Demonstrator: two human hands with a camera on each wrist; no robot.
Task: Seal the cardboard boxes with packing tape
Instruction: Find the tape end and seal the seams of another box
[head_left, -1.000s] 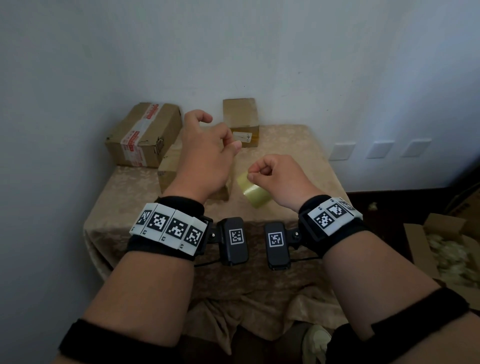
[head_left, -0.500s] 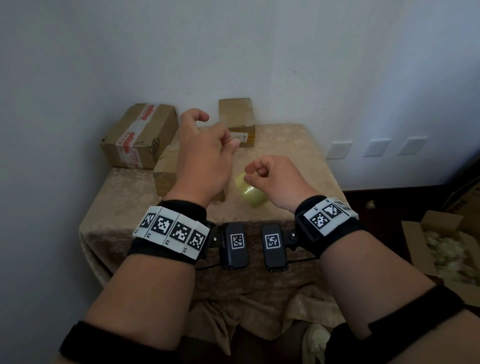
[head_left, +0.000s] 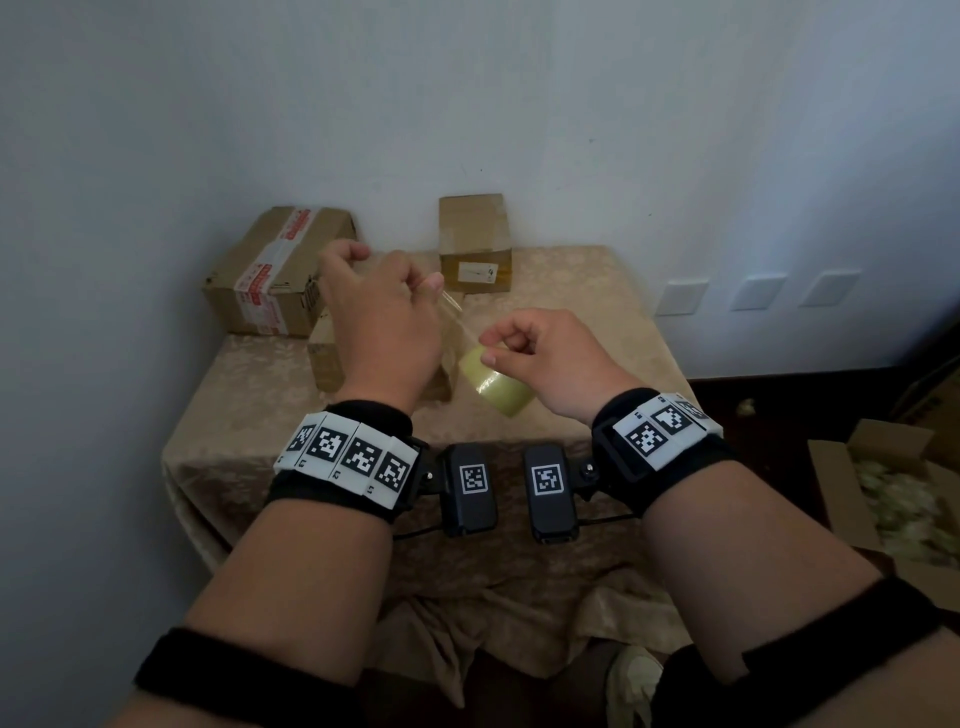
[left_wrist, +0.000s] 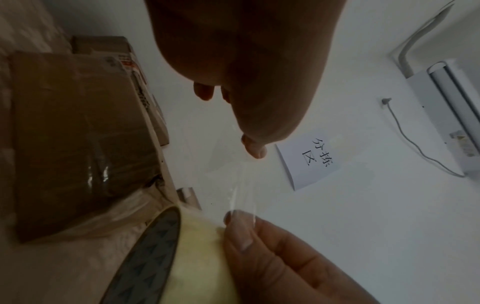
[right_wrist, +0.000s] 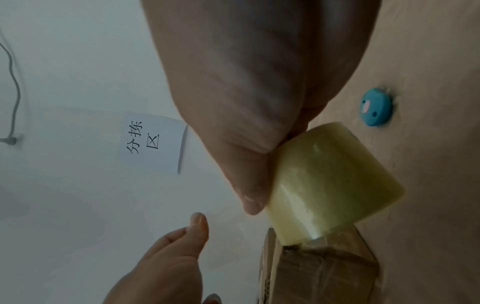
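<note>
My right hand (head_left: 501, 351) grips a yellowish roll of clear packing tape (head_left: 493, 384) above the table, its fingers curled round the roll (right_wrist: 324, 181). A clear strip of tape (head_left: 460, 319) runs from the roll up to my left hand (head_left: 431, 288), which pinches its free end; the strip (left_wrist: 233, 185) shows faintly against the wall. Under my left hand lies a brown cardboard box (head_left: 327, 358), partly hidden, seen closer as a box (left_wrist: 78, 144) with glossy tape on it. At the back stand a larger box (head_left: 280, 270) with red-and-white tape and a small box (head_left: 475, 244).
A beige cloth covers the small table (head_left: 571, 291), which stands against a white wall. An open carton (head_left: 883, 493) with filler sits on the floor at the right. A paper sign (left_wrist: 309, 158) hangs on the wall.
My hands have drawn apart. The left hand moved up and left, pulling a strip of tape out from the roll. The right hand's thumb and finger now show on top of the roll.
</note>
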